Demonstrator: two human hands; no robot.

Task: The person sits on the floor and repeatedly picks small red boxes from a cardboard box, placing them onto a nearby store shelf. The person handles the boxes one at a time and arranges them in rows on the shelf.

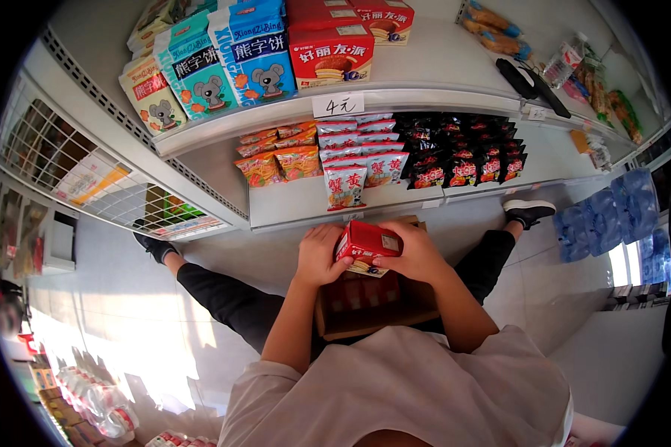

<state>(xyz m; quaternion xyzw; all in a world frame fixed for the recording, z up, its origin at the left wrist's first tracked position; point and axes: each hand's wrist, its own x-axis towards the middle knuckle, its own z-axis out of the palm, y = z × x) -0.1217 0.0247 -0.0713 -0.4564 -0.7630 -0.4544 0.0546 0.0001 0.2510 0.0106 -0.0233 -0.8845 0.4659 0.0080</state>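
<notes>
Between my two hands is a red box of chocolate pies (363, 246), held above an open cardboard carton (349, 327). My left hand (320, 254) grips the box's left side, and my right hand (415, 251) grips its right side. Inside the carton, more red boxes (360, 293) show in shadow; how many is hard to tell. Similar red boxes (331, 56) stand on the upper shelf (442, 67), right beside blue and teal biscuit bags (260, 56).
The lower shelf (291, 204) carries orange, silver and black snack packets (344, 187). A white wire-grid panel (89, 179) stands to the left. A black-handled object (531, 86) lies on the upper shelf at right. Blue shrink-wrapped bottle packs (606, 212) are stacked on the floor at right.
</notes>
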